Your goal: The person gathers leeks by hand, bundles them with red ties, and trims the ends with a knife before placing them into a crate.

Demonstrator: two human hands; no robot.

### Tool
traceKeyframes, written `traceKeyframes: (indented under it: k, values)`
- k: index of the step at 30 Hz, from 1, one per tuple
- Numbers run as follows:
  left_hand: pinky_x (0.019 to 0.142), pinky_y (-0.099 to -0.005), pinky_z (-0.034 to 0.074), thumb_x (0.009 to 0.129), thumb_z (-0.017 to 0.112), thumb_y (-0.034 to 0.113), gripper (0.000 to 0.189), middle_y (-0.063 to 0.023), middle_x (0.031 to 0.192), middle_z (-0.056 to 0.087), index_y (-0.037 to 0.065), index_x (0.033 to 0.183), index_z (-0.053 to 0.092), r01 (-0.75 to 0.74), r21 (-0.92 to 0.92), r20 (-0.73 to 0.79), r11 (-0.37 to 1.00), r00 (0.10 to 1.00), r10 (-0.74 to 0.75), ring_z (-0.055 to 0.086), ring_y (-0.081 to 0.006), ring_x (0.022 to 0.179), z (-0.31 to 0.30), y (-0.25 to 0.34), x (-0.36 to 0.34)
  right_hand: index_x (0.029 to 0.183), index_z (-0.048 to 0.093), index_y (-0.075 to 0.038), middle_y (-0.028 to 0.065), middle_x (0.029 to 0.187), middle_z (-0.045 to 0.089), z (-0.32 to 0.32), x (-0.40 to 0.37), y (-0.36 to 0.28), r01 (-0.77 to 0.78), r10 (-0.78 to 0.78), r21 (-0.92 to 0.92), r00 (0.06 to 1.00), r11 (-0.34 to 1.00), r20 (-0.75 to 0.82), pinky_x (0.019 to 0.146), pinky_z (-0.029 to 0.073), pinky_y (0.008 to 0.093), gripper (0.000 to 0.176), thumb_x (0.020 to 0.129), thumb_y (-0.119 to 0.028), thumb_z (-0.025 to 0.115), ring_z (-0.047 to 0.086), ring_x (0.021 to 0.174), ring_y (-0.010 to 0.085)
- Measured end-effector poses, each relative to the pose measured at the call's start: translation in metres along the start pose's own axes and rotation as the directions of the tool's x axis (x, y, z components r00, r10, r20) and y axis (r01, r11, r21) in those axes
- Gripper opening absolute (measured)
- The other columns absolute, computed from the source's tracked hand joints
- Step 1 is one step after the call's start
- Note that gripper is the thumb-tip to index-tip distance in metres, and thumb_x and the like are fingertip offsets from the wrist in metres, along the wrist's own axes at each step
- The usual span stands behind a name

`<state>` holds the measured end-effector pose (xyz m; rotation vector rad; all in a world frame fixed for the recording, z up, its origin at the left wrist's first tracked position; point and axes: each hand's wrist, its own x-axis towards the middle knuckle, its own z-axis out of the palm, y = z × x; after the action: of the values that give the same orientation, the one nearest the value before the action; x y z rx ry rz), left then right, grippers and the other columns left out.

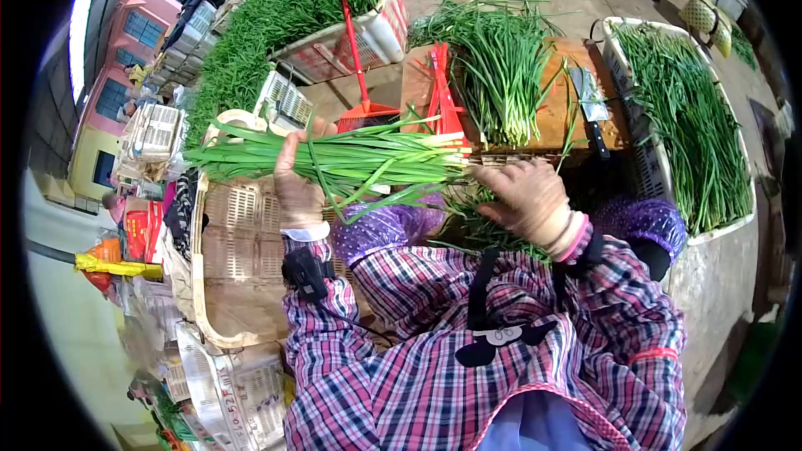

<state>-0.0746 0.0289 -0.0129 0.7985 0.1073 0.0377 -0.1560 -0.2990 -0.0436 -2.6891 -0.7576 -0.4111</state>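
A bunch of garlic chives [380, 156] lies sideways in front of me, pale stem ends to the right. My left hand [297, 192] is wrapped round its leafy part, thumb over the top. At the stem ends is my right hand [530, 199], its fingers stretched out and spread, fingertips right by the cut stems. Beyond it, a loose pile of chives [505, 75] rests on a wooden board [614, 113]. A knife [591, 104] with a black handle lies at the board's right. Red strips [443, 96] lie left of the pile.
On the right stands a white crate [660, 146] full of chives. A beige crate [238, 259] sits at my left. Farther off are another filled crate [380, 38] and a red dustpan [368, 113] with a long handle. Stacked crates [159, 129] line the left side.
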Motion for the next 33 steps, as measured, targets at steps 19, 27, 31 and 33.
traceKeyframes:
  k: [19,27,31,33]
  values:
    - [0.092,-0.0551,0.043,0.092,0.045,0.034,0.028,-0.0017,0.068,0.048,0.013,0.074,0.044,-0.171,-0.205,-0.194,0.964,0.972,0.131,0.051,-0.0224,0.067,-0.009,-0.039,0.019,0.093,0.062,-0.011,0.0113,0.074,0.063,0.015,-0.045,0.032,-0.097,-0.161,0.343,0.746,0.934,0.647,0.061,0.049,0.0406,0.022,0.081,-0.03,0.063,0.062,0.069,0.0311]
    - [0.096,-0.0522,0.039,0.093,0.043,0.036,0.031,0.0019,0.06,0.037,0.015,0.07,0.039,-0.178,-0.369,-0.243,0.912,0.966,0.09,0.04,-0.0155,0.059,-0.003,-0.033,0.026,0.14,0.034,-0.007,0.016,0.137,0.045,0.027,-0.03,0.04,-0.359,0.184,0.894,0.93,0.269,0.318,0.104,0.036,0.0373,0.083,0.075,-0.037,0.076,0.042,0.128,0.0281]
    - [0.098,-0.0461,0.039,0.088,0.054,0.037,0.03,0.0038,0.062,0.045,0.013,0.071,0.044,-0.136,-0.321,-0.097,0.937,0.989,0.111,0.047,-0.0107,0.06,0.001,-0.042,0.02,0.141,0.027,0.001,0.0162,0.137,0.042,0.048,0.007,0.028,-0.191,0.251,0.981,0.949,-0.024,0.191,0.104,0.035,0.0322,0.082,0.079,-0.023,0.075,0.041,0.125,0.0214]
    - [0.095,-0.0433,0.042,0.092,0.049,0.036,0.031,0.0033,0.059,0.043,0.013,0.071,0.044,-0.147,-0.335,-0.149,0.931,0.984,0.102,0.046,-0.0109,0.059,0.003,-0.042,0.019,0.136,0.034,0.003,0.0136,0.127,0.052,0.035,0.023,0.018,-0.268,0.289,0.951,0.908,-0.157,0.304,0.098,0.042,0.0291,0.067,0.081,-0.01,0.071,0.051,0.113,0.0173]
